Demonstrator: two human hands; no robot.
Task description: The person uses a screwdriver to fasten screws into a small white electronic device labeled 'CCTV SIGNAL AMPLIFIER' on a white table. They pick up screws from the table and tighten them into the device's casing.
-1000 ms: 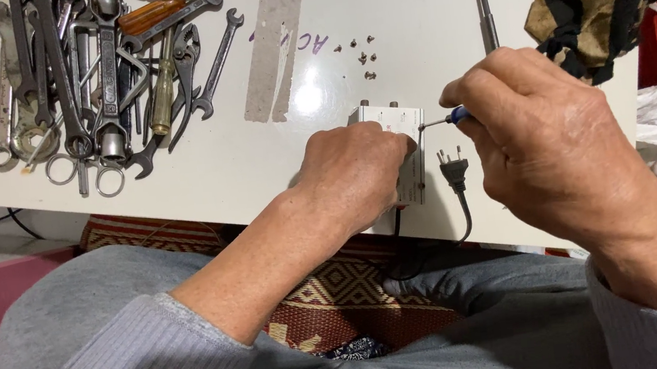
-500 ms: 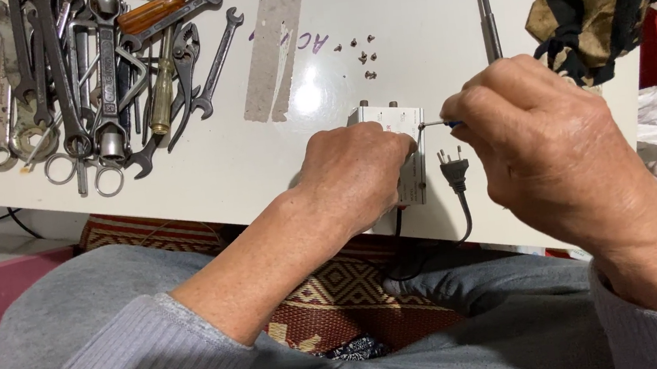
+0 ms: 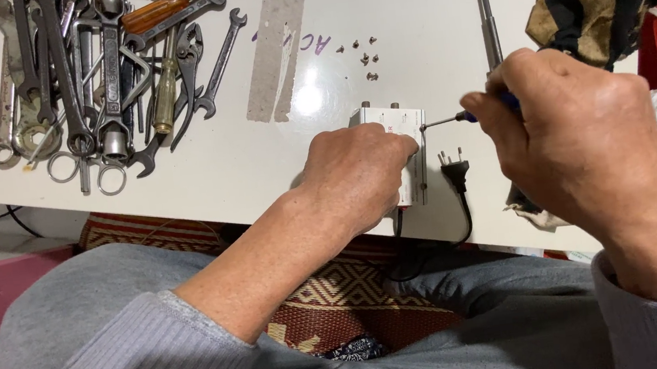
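Bracing a small white metal box (image 3: 398,132) against the near edge of the white table (image 3: 410,29), our left hand (image 3: 360,175) is closed down over it. Our right hand (image 3: 577,150) grips a blue-handled screwdriver (image 3: 460,118), its tip touching the box's right end. A black plug (image 3: 454,169) lies just beside the box, loose screws (image 3: 363,52) beyond it, and a pile of wrenches (image 3: 90,79) far left.
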